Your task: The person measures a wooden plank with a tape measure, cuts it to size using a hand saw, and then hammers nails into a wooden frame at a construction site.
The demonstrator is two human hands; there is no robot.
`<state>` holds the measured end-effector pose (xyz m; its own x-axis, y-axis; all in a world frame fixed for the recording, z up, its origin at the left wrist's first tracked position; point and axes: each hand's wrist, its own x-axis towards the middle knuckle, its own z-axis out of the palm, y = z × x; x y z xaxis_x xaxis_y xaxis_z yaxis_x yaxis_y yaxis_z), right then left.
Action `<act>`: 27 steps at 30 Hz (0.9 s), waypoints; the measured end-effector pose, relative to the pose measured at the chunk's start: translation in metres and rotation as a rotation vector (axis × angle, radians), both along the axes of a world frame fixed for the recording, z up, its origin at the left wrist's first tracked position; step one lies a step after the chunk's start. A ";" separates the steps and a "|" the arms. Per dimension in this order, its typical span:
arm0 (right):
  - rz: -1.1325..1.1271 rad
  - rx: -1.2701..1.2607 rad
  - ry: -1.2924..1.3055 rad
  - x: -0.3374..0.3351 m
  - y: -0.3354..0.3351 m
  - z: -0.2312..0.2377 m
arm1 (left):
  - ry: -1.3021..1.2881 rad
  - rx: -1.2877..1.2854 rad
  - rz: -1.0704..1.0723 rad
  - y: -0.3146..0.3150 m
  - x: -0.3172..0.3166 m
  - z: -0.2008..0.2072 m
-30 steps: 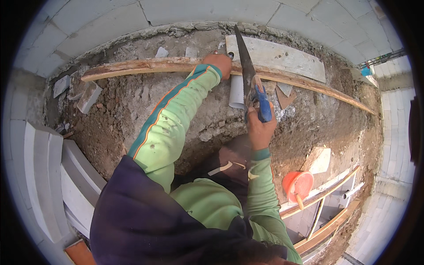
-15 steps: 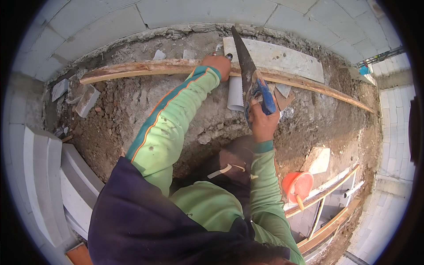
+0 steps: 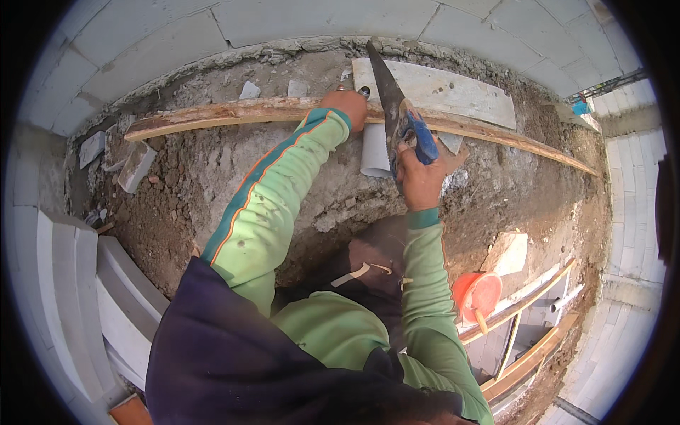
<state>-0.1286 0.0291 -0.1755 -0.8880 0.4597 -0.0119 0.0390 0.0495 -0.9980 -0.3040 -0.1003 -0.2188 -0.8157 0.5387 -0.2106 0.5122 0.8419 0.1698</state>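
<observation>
A: What is seen as the largest thing?
B: The wall (image 3: 319, 21), by which the ground (image 3: 212, 159) is bounded at the far side. At the left, long white blocks (image 3: 64, 297) are piled.
A: And the plank (image 3: 227, 112)?
B: It is laid across the ground, near the wall. Behind its right half, a pale slab (image 3: 453, 92) is placed.
A: Where is the saw (image 3: 394, 106)?
B: It is held slantwise across the plank, its tip pointed toward the wall. Whether wood is touched by the teeth cannot be told.
A: What smaller things are shown?
B: 1 orange bucket (image 3: 487, 289) at the lower right, and 1 white pipe (image 3: 375, 152), set just below the plank between the 2 hands.
A: How are those placed?
B: The saw's blue handle is gripped by the right hand (image 3: 423, 173). The plank is covered by the left hand (image 3: 347, 106); its fingers are mostly hidden, so its grip cannot be told. Beside it, a dark-tipped thing (image 3: 364, 92) is seen.
</observation>
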 end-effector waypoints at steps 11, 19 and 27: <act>-0.074 0.124 -0.073 0.197 -0.010 0.033 | -0.032 0.015 0.037 -0.002 0.003 0.003; 0.036 0.128 -0.115 0.088 -0.007 -0.001 | -0.055 -0.027 0.028 -0.015 0.005 -0.012; -0.060 0.181 -0.087 0.141 0.002 0.016 | -0.049 -0.009 0.033 0.010 0.001 0.008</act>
